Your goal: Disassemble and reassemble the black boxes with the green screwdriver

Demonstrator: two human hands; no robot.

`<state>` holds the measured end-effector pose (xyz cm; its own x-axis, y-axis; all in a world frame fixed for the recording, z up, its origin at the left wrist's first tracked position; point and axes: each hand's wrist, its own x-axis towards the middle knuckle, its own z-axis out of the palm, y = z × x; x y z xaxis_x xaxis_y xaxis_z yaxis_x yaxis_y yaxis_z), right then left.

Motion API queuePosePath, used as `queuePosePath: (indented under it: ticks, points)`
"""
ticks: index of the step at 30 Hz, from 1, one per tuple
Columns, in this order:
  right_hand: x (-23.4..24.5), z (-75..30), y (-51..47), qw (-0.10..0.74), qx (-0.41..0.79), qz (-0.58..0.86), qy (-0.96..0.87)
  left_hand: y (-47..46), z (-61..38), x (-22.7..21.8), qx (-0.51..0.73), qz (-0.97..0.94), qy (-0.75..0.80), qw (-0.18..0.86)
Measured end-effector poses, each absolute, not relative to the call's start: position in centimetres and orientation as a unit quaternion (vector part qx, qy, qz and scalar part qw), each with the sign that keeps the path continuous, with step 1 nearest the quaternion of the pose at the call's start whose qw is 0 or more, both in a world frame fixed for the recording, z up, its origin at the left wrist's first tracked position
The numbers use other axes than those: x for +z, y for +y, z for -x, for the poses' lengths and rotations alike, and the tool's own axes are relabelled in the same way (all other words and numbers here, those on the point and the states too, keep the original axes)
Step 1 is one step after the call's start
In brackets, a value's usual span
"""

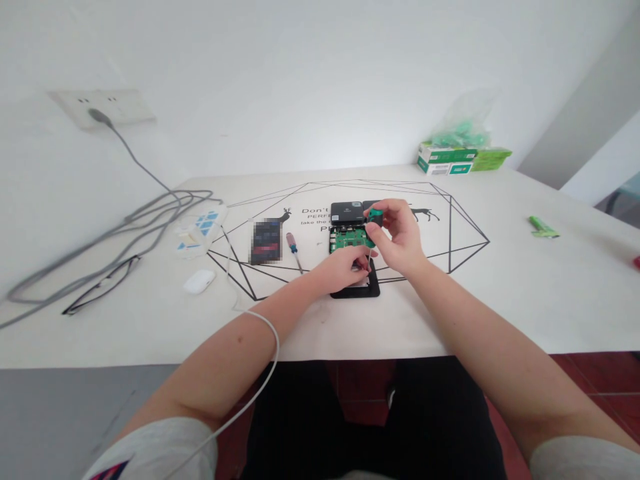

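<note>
My right hand (400, 240) is closed around the black and green handle of a screwdriver (375, 217), whose shaft points down. Just below it, my left hand (345, 270) has its fingers pinched together near the screwdriver's tip; what they hold is too small to make out. Both hands are over an opened electronic device with a green circuit board (350, 239) at its far side. A black tray-like part (373, 290) of it shows nearer to me, partly under my left hand. Beyond the board lies a flat black cover (346, 212) with small labels.
Left of my hands lie a second screwdriver (293, 247) and a blurred-out phone (266, 241). Farther left are a white case (199, 281), eyeglasses (103, 287), a power strip (203, 230) and grey cable (145, 213). Green boxes (447, 157) stand at the back right. A thin white cable (273, 333) crosses my left arm.
</note>
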<state>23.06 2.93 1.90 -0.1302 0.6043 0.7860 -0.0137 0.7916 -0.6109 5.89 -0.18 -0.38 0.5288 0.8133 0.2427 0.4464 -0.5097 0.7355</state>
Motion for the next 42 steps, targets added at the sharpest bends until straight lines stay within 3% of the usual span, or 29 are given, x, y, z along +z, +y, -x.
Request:
queuePosePath:
  ticks: [27, 30, 35, 38, 42]
  points:
    - [1.9, -22.9, 2.6, 0.598, 0.221, 0.187, -0.747, -0.4, -5.4, 0.7, 0.22, -0.846, 0.405, 0.268]
    - [2.1, -22.9, 2.4, 0.605, 0.268, 0.173, -0.73, -0.4, -5.3, 0.7, 0.22, -0.847, 0.404, 0.265]
    - [3.1, -23.2, 2.0, 0.599, 0.457, 0.157, -0.639, -0.5, -5.2, 0.9, 0.233, -0.85, 0.375, 0.286]
    - [3.8, -23.4, 2.0, 0.562, 0.534, 0.152, -0.612, 0.1, -4.3, 1.3, 0.259, -0.857, 0.395, 0.204]
    - [4.2, -23.5, 2.2, 0.552, 0.572, 0.149, -0.588, 1.8, -1.0, 2.0, 0.301, -0.784, 0.542, -0.035]
